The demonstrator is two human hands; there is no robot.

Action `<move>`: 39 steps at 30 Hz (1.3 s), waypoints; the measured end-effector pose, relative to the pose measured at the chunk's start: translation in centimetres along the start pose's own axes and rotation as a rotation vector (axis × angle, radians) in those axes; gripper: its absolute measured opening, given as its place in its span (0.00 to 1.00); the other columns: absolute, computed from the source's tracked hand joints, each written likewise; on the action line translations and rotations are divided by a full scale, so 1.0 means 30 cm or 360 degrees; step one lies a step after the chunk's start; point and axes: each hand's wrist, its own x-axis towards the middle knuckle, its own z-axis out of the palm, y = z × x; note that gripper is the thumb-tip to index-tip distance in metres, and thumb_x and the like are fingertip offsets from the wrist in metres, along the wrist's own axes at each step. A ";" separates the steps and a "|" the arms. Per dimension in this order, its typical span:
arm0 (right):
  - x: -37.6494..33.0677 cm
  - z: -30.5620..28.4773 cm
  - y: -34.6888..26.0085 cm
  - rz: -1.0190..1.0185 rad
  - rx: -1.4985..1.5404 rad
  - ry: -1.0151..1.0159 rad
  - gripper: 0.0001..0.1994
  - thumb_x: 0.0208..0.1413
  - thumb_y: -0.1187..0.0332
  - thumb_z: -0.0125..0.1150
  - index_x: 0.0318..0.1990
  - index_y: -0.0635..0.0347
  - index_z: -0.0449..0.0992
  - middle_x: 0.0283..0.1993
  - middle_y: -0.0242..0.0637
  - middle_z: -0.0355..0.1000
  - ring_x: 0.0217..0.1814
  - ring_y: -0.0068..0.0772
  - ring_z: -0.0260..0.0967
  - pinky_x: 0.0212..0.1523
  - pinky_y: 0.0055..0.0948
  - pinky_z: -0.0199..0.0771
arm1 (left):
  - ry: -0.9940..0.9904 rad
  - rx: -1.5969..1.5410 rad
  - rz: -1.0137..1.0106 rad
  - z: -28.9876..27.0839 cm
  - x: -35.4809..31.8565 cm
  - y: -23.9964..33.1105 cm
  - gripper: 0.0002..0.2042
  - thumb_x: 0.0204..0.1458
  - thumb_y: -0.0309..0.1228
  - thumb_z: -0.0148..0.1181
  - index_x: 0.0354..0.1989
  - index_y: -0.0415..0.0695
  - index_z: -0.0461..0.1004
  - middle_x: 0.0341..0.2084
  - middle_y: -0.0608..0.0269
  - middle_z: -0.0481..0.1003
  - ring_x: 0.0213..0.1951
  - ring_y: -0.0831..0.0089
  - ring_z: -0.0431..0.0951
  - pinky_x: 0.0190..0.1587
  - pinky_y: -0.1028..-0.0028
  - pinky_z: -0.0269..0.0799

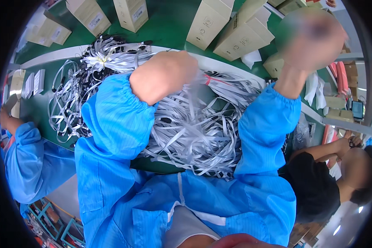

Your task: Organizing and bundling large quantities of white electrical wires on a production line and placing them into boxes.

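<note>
A tangled heap of flat white cords (194, 140), several with black ends, lies on the green table in front of me. Above its upper left part is my left hand (165, 76), closed, its fingertips smeared by motion. A blurred whitish cord (191, 97) trails from those fingers down to the heap. My right hand (314, 41) is raised at the far right, beyond the heap and near the cartons. Its fingers are too blurred to read, and a dark patch there cannot be made out. A pink tie (211, 79) binds a bundle of cords between my arms.
Another bundle of white cords (105, 60), pale-tied, lies at the far left. Open cardboard cartons (211, 25) stand along the back beyond a white ledge (53, 56). A person in blue sleeves (33, 161) works at left; a person in black (314, 186) is at right.
</note>
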 end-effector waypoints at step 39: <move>-0.115 -0.021 -0.315 0.1194 -0.2155 -0.0667 0.43 0.43 0.41 0.76 0.59 0.66 0.74 0.44 0.49 0.78 0.33 0.34 0.78 0.34 0.29 0.75 | 0.0430 -0.0033 0.0204 -0.211 -0.002 0.104 0.06 0.49 0.20 0.62 0.35 0.35 0.82 0.21 0.46 0.76 0.24 0.52 0.77 0.28 0.64 0.72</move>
